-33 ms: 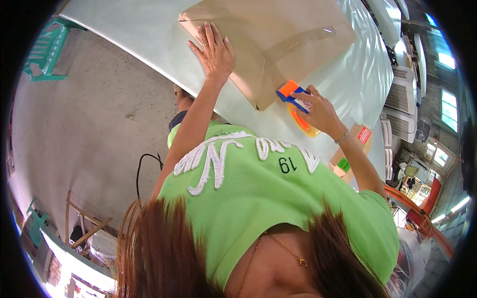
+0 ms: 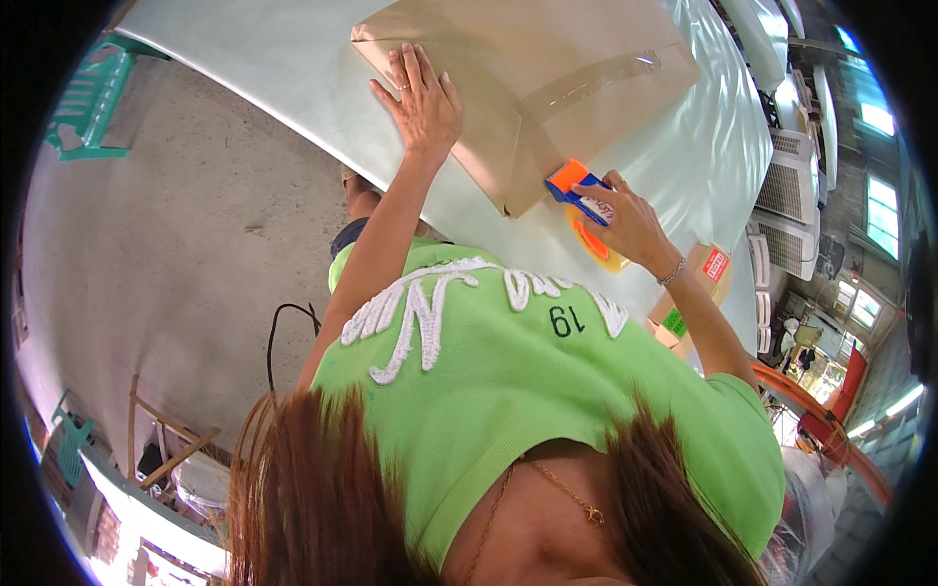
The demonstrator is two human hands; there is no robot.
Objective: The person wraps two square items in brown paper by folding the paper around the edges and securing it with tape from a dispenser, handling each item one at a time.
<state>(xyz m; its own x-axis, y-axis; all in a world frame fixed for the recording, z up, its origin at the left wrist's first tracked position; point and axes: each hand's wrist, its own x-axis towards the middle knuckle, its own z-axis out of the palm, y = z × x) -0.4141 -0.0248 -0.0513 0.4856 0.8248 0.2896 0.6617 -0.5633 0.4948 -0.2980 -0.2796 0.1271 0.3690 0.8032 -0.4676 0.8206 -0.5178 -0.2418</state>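
Observation:
A large package wrapped in brown paper (image 2: 469,68) lies on the table, with a shiny strip of clear tape (image 2: 596,80) across its right part. My left hand (image 2: 426,103) rests flat on the package's left edge, fingers spread. In my right hand (image 2: 630,220) is a blue and orange tape dispenser (image 2: 576,183), loaded with a yellowish roll. Its orange front end is at the package's near right edge; whether it touches the paper I cannot tell. My palm and fingers hide part of the handle.
A pale, glossy sheet covers the table (image 2: 293,68). By my right forearm sits a small cardboard box (image 2: 699,278) with red and green labels. A green plastic chair (image 2: 98,98) stands on the concrete floor (image 2: 186,234) at the left. White louvred panels (image 2: 789,186) are beyond the table's right side.
The tape dispenser in my right hand has shifted very slightly. My left hand and the package have stayed in place.

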